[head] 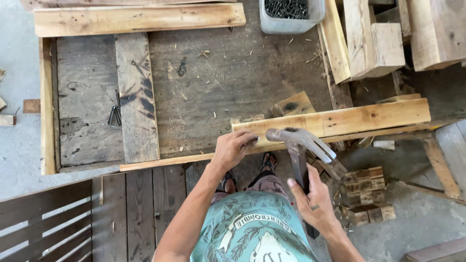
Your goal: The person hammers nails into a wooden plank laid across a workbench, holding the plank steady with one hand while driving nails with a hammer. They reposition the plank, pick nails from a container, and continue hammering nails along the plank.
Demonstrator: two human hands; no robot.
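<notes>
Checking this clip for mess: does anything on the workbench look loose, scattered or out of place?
A few loose nails lie on the workbench, away from the grey nail tub. Wood chips are scattered around. The left hand steadies the plank; the right hand holds the claw hammer.

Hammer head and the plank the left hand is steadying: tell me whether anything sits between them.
Nothing visible does. The hammer, gripped in the right hand, has its head right at the near edge of the light plank, beside the left hand. Whether those fingers pinch a nail cannot be told.

Head camera, looking straight down, close over workbench.
</notes>
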